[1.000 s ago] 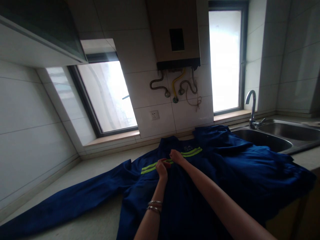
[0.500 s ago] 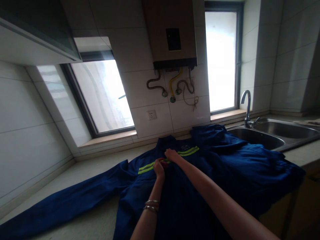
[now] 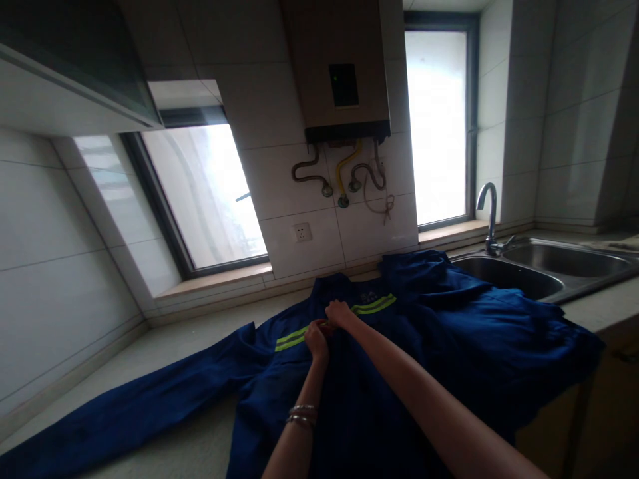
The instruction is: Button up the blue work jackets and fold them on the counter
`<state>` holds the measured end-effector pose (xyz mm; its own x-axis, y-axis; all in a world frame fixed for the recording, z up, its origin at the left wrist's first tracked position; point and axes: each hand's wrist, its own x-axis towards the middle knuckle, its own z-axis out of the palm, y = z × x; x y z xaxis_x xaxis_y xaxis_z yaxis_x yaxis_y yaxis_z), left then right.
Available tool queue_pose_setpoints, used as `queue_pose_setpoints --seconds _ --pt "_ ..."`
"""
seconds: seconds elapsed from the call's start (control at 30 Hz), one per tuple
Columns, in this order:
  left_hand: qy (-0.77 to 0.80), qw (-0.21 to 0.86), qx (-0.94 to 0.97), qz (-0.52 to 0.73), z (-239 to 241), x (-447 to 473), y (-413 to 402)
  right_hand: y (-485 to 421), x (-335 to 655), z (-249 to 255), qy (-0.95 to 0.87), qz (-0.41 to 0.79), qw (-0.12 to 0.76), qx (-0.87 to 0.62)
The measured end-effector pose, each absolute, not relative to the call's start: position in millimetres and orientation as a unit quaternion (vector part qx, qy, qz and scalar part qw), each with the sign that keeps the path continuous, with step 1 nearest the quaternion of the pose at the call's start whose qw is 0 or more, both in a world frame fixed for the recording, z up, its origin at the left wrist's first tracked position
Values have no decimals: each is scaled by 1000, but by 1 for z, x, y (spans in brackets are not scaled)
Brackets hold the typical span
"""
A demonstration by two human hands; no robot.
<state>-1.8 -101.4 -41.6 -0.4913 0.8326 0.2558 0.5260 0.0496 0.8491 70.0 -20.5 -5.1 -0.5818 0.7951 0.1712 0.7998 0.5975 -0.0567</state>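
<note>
A dark blue work jacket (image 3: 429, 346) with yellow-green reflective stripes (image 3: 290, 338) lies spread flat on a pale countertop (image 3: 194, 339). Its left sleeve stretches toward the near left corner. My left hand (image 3: 317, 336), with bracelets on the wrist, is closed in a pinch on the jacket's front near the chest stripe. My right hand (image 3: 339, 313) is closed on the fabric just beside it, slightly farther up toward the collar. The two hands almost touch at the jacket's centre opening. What the fingertips pinch is too small to make out.
A steel double sink (image 3: 544, 269) with a curved tap (image 3: 488, 216) sits at the right, the jacket's edge reaching it. A water heater (image 3: 339, 66) with pipes hangs on the tiled wall above a socket (image 3: 301, 232). Windows flank it. A cabinet overhangs at upper left.
Both hands have stayed pinched together on the jacket's chest, shifting very slightly up toward the collar. The camera view has drifted a little.
</note>
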Motion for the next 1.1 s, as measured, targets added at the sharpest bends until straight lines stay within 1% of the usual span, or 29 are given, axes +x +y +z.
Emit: queue_pose_setpoints --seconds 0.13,0.2,0.27,0.33,0.37,0.43,0.83,1.1 --pt "710 96 525 460 -37 -2 -107 -18 93 1 -884 6 86 -460" --pt "709 54 563 422 -36 -6 -111 -19 110 -1 -880 22 91 -465" --pt "739 -5 589 327 -37 -16 -112 -23 126 -8 -871 63 86 -479" --pt "783 -39 587 201 -39 -27 -111 -27 136 -18 -858 108 78 -496" --pt "798 -39 583 148 -40 -32 -109 -29 139 -24 -853 123 76 -502" --pt "807 -19 582 95 -43 -39 -103 -30 140 -33 -849 129 79 -507" --pt "787 -35 613 63 -44 -40 -62 -1 137 -38 -824 121 105 -544" --pt "769 -44 636 45 -46 -49 -30 17 135 -36 -815 127 101 -557"
